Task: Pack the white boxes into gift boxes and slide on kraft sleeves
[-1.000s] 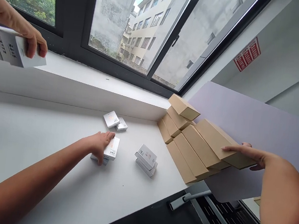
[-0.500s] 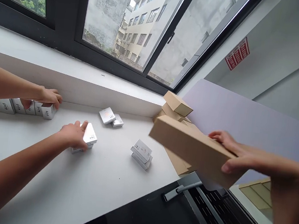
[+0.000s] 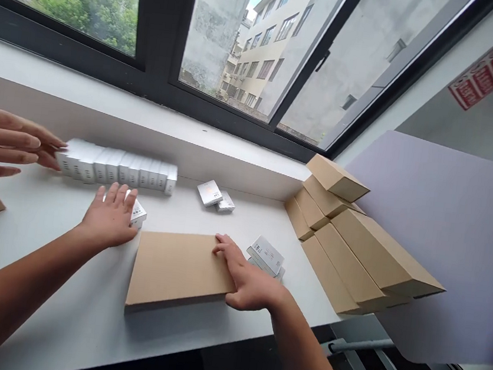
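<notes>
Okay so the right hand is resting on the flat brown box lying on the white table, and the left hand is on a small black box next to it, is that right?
Not quite: the small box under the left hand is white, not black, as the head view shows. The rest holds: the right hand rests on the flat brown box lying on the white table.

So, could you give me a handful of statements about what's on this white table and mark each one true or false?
1. The right hand rests on a flat brown box lying on the table. True.
2. The left hand holds a brown box in the air. False: it lies over a small white box on the table.
3. A row of white boxes stands against the ledge. True.
4. The stack of brown boxes sits at the table's left end. False: it is at the right end, by the pale board.
5. Another person's hand reaches to the row's left end. True.
</notes>
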Tool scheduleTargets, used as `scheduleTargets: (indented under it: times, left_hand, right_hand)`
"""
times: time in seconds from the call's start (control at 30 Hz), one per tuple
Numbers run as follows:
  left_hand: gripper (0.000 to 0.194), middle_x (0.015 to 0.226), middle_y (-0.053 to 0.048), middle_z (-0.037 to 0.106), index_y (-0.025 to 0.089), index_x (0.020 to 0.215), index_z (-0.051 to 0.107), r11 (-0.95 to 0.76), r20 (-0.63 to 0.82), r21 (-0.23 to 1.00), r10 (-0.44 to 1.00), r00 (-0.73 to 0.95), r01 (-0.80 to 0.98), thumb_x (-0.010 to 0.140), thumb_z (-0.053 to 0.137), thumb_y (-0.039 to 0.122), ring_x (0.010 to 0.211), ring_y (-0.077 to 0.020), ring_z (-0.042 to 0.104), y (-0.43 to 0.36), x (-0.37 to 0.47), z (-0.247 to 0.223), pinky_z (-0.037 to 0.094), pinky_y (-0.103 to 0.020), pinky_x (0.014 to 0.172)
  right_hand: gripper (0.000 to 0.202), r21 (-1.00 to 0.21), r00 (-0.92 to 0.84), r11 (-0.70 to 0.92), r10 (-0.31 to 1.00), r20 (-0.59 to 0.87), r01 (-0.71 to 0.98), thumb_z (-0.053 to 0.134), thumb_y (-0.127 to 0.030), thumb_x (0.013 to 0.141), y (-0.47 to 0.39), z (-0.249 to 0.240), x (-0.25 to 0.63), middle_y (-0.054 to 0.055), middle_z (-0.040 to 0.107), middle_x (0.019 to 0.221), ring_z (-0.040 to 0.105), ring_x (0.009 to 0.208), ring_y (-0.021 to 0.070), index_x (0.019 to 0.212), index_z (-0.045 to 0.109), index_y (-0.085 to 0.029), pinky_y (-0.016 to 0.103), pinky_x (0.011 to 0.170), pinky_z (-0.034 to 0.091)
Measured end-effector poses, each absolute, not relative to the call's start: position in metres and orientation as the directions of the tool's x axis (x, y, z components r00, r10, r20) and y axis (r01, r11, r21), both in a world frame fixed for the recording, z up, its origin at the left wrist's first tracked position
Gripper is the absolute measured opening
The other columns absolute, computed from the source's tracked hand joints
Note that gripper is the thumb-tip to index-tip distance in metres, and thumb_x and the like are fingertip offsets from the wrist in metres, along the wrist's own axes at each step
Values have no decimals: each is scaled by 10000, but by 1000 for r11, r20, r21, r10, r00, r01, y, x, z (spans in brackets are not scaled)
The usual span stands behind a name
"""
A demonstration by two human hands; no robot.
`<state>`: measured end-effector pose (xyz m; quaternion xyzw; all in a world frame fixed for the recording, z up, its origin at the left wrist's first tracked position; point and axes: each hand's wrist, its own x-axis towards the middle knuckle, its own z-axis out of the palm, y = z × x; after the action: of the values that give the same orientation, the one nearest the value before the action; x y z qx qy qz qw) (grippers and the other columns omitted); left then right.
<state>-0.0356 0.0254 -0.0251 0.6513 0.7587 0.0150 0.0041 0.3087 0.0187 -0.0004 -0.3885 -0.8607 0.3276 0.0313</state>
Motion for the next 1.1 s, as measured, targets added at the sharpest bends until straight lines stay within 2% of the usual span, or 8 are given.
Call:
scheduleTargets:
  times: [0.07, 0.17, 0.3, 0.4, 0.53, 0.63, 0.73, 1.1]
  left_hand:
    - [729, 1567, -193, 421, 64, 1499, 378, 79, 151, 168, 983, -105, 983, 823, 490, 314, 1506, -347, 292, 9, -32, -27, 243, -478, 1221]
    - [551, 1438, -128, 574, 167, 1418, 478, -19, 242, 418, 966, -92, 908, 892, 421, 322, 1340, -302, 526, -23, -23, -33, 445, -429, 1100]
    - [540, 1575, -80, 435, 273, 1502, 398, -172, 198, 622, 978, 59, 764, 968, 379, 353, 1427, -317, 437, -64, -9, -54, 381, -490, 1177]
    - [701, 1666, -65, 267, 373, 1597, 160, -174, 204, 732, 978, 32, 658, 966, 454, 460, 1509, -353, 295, -85, 1, -74, 297, -570, 1213]
    - [1189, 1682, -126, 163, 387, 1598, -93, -63, 190, 766, 973, -131, 640, 764, 730, 588, 1502, -414, 285, -106, 14, -104, 377, -635, 1148]
    - [810, 1553, -124, 411, 368, 1513, 286, 51, 147, 739, 961, -235, 672, 828, 674, 556, 1344, -370, 516, -115, 18, -115, 533, -539, 1023]
    - [322, 1173, -87, 673, 319, 1096, 620, 134, 35, 759, 969, -245, 637, 893, 565, 564, 1051, -321, 658, -116, 17, -109, 593, -436, 851]
    - [349, 760, -19, 669, 296, 804, 670, 160, 36, 848, 934, -357, 506, 855, 548, 618, 728, -252, 640, -86, 29, -82, 558, -322, 642]
  right_hand:
    - [762, -705, -582, 375, 811, -65, 601, 585, -114, 656, 18, -29, 311, 118, 245, 1630, 162, 1554, 281, 1372, 375, -273, 497, 1181, 322]
    - [626, -916, -314, 188, 947, 72, 355, 611, -220, 767, 12, -77, 310, 139, 531, 1402, 533, 1328, 292, 1345, 375, -264, 476, 1033, 487]
    - [463, -993, -166, 78, 984, 63, 87, 690, -388, 834, 7, -112, 305, 98, 659, 1121, 673, 1045, 269, 1221, 476, -248, 422, 874, 566]
    - [407, -994, -128, 86, 989, 78, 62, 758, -433, 796, 9, -109, 307, 82, 676, 1070, 675, 1023, 265, 1092, 547, -249, 403, 868, 567]
    - [394, -995, -49, 79, 996, 76, 66, 815, -488, 740, 12, -103, 311, 48, 692, 890, 688, 863, 247, 957, 585, -253, 372, 797, 574]
    - [392, -996, -48, 35, 998, 31, 85, 829, -512, 715, 13, -109, 314, 43, 687, 830, 678, 816, 250, 899, 605, -247, 348, 735, 561]
    - [365, -992, -77, 24, 997, 15, 121, 832, -508, 711, 12, -115, 316, 36, 663, 800, 646, 786, 237, 816, 616, -234, 320, 692, 531]
    - [451, -998, -5, 32, 999, 32, 59, 831, -559, 687, 10, -111, 323, 2, 536, 663, 515, 638, 167, 674, 559, -199, 271, 595, 435]
